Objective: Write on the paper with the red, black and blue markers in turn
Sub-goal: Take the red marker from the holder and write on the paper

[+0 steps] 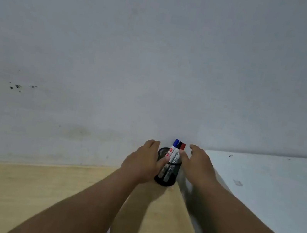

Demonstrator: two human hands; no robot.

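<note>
A black mesh pen holder (166,177) stands on the wooden table (33,198) against the wall. Three markers stand upright in it: a blue-capped marker (175,143), a black-capped marker (180,145) and a red-capped marker (183,147). My left hand (140,163) wraps the holder's left side, with the thumb on the front mesh and the fingers behind the rim. My right hand (197,164) is at the holder's right side, fingers spread, thumb close to the red marker. I cannot tell if it touches. No paper is in view.
A grey-white wall (158,56) rises directly behind the holder. A white surface (269,186) adjoins the table on the right, at a higher level, with its edge running alongside my right forearm.
</note>
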